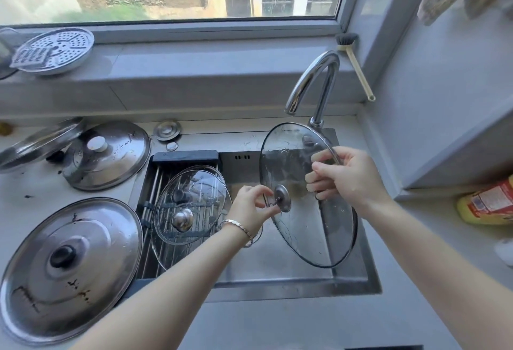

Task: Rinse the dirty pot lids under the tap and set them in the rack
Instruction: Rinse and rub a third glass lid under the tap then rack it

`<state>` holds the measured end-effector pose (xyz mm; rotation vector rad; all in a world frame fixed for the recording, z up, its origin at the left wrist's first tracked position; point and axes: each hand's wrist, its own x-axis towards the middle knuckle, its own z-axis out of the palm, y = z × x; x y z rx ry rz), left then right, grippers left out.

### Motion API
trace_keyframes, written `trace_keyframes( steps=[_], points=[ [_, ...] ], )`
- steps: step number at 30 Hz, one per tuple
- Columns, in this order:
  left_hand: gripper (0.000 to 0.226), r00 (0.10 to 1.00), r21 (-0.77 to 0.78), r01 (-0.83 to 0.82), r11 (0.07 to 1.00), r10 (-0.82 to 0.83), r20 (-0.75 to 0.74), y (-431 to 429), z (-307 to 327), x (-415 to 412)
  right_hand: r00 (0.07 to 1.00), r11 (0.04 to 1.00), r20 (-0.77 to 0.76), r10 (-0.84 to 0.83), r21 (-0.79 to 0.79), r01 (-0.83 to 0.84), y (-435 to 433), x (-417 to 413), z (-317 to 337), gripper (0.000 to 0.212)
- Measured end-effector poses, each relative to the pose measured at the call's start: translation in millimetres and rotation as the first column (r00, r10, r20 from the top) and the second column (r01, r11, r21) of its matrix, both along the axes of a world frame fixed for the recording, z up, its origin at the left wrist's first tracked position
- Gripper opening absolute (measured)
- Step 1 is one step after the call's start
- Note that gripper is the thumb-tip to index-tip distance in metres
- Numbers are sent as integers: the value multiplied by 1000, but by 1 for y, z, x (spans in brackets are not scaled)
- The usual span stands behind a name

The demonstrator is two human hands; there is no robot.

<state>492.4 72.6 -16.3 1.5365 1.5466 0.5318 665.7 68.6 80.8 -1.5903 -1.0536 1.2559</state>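
A large glass lid with a metal knob is held on edge over the sink, just below the chrome tap. No water stream is visible. My right hand grips its upper right rim, fingers curled behind the glass. My left hand pinches the knob from the left. Another glass lid lies knob up on the rack across the sink's left half. Three steel lids wait on the counter: a big stained one at front left, one with a white knob, and a tilted one.
A perforated steamer plate and a small grater sit on the window sill at left. A dish brush leans in the corner by the tap. A yellow bottle lies on the counter at right. A small sink plug rests behind the rack.
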Motion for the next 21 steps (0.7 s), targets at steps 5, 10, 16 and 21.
trace_keyframes(
  steps=[5, 10, 16, 21],
  points=[
    [14, 984, 114, 114, 987, -97, -149, -1, 1, -2, 999, 999, 11, -44, -10, 44, 1, 2, -1, 8],
    [25, 855, 174, 239, 955, -122, -503, 3, 7, -8, 995, 995, -6, -95, -37, 95, 0, 5, -10, 8],
    [20, 886, 68, 121, 990, -77, -457, -4, 1, -13, 990, 998, 134, -46, 49, 40, -5, -11, -15, 13],
    [12, 957, -12, -3, 1000, -1, -290, -9, -4, -18, 957, 992, 291, -2, 119, -34, -3, -30, -8, 18]
  ],
)
